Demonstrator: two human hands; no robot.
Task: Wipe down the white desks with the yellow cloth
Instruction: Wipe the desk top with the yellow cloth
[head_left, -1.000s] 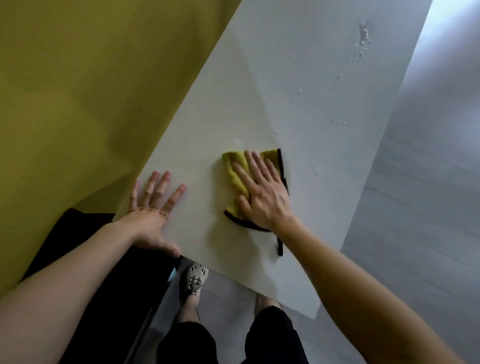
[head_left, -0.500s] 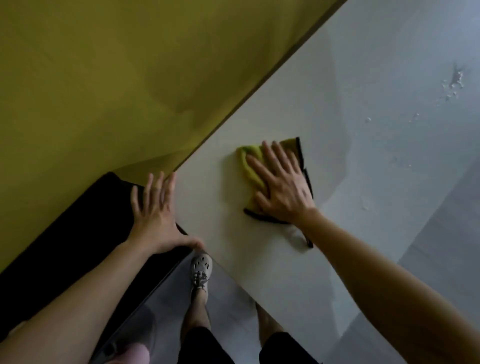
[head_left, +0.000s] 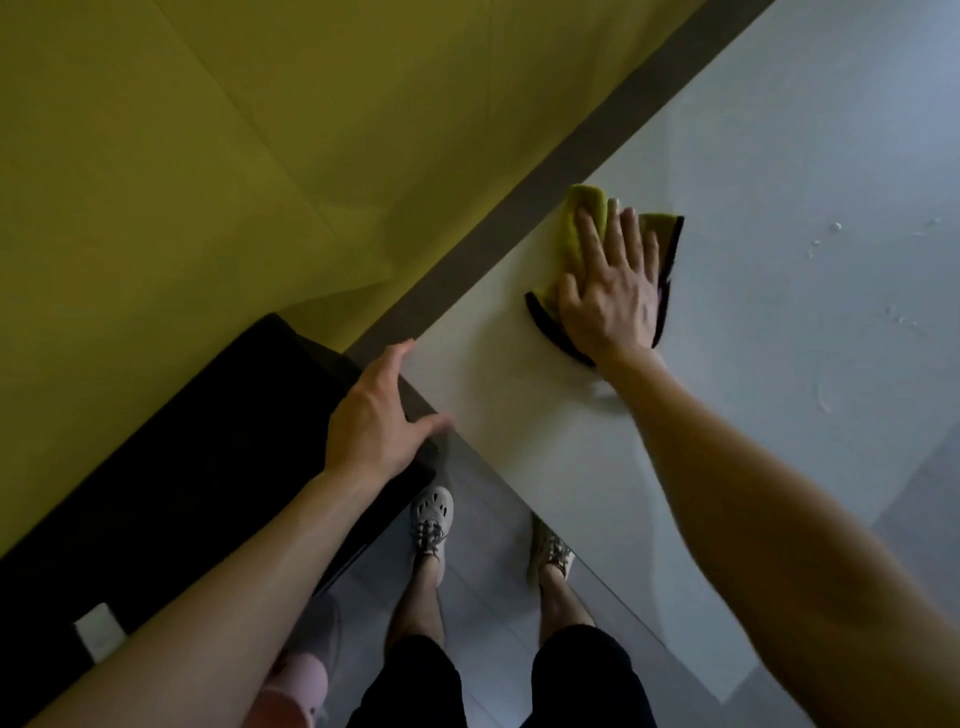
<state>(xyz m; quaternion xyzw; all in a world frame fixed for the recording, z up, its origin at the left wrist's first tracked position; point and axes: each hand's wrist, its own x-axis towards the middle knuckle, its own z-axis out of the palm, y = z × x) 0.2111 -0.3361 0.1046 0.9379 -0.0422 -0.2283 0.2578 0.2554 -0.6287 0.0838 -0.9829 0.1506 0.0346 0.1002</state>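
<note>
The yellow cloth (head_left: 584, 221) with a black hem lies flat on the white desk (head_left: 753, 322), close to the desk's far edge by the wall. My right hand (head_left: 610, 291) presses down on it with straight fingers and covers most of it. At the desk's left corner my left hand (head_left: 371, 421) rests with straight fingers along the side edge, and its thumb touches the desk's front edge. Water droplets (head_left: 831, 231) and a wet smear sit on the desk to the right of the cloth.
A yellow wall (head_left: 234, 156) runs along the desk's far side, with a dark gap strip (head_left: 519, 223) between them. A black cabinet or case (head_left: 182, 467) stands left of the desk corner. My legs and grey shoes (head_left: 431, 517) stand on the grey floor below.
My right hand has slid the cloth farther along the desk toward the wall-side edge. My left hand has shifted off the black surface onto the desk's corner edge.
</note>
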